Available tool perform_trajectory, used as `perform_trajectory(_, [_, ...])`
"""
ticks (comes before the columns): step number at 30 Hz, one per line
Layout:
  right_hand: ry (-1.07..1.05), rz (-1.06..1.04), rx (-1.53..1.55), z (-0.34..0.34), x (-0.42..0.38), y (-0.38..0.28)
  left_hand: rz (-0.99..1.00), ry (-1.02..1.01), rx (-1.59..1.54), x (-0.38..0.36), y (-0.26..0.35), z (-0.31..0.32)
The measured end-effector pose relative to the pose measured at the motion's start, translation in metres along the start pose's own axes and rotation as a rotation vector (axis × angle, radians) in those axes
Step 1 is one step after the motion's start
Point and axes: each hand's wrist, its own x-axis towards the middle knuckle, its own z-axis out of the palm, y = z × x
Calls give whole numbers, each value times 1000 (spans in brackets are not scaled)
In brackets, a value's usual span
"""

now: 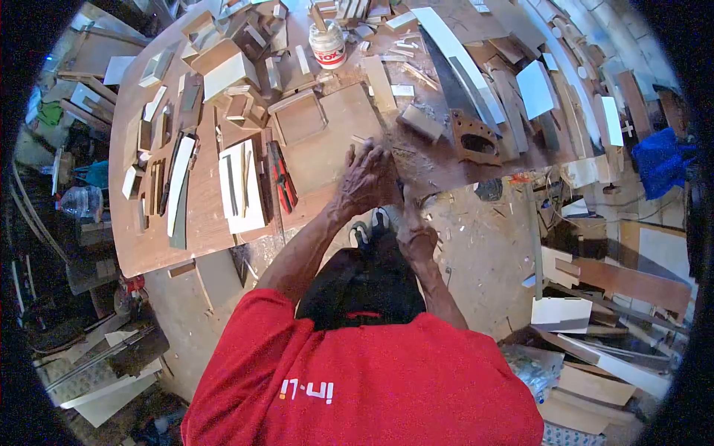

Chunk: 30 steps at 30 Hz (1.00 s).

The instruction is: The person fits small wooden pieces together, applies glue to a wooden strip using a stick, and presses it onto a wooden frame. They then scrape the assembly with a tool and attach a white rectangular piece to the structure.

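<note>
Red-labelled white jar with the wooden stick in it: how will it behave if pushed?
The red-labelled white jar may tip if pushed high: it stands upright, wooden stick poking out. Once down, its round body would likely roll. Weight unclear: fill level can't be made out.

Lies flat on the table (201, 241) as a plain tan board (320, 167), partly covered by the left hand (366, 178). Shows at those fingertips as a small, pale wood piece (359, 140). Sits at the board's far left as a shallow, rimmed wooden frame (286, 111). Looks too blurred to identify at the right hand (416, 234).
</note>
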Motion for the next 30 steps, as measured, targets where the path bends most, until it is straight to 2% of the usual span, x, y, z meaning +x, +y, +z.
perform_trajectory(3, [-44, 45, -17, 1, 1, 3, 10, 9, -9, 4, 3, -8])
perform_trajectory(5, [262, -290, 76, 6, 10, 1, 3, -12, 4, 3, 6, -10])
perform_trajectory(6, [271, -293, 80, 7, 14, 0, 11, 22, 9, 2, 4, -7])
perform_trajectory(8, [207, -269, 77, 7, 20, 3, 8, 65, 13, 5, 0, -4])
perform_trajectory(13, [65, -181, 86, 26, 13, 26, 20, 30, 39, 5, 2, -7])
perform_trajectory(16, [109, -188, 668, 57, 18, 53, 2, 39, 5, 5, 4, -13])
perform_trajectory(17, [111, -187, 667, 53, 19, 50, -29, 28, -46, 5, 4, -13])
perform_trajectory(22, [190, -286, 93, 30, 26, 26, -55, 69, -139, 1, -3, -10])
perform_trajectory(26, [87, -183, 104, 18, 22, 15, -55, 62, -99, 0, -6, -4])
perform_trajectory(28, [326, -357, 93, 10, 22, 9, -34, 71, -69, -1, -5, -8])
perform_trajectory(30, [314, -349, 116, 16, 13, 17, -13, 79, -44, 0, -1, -11])
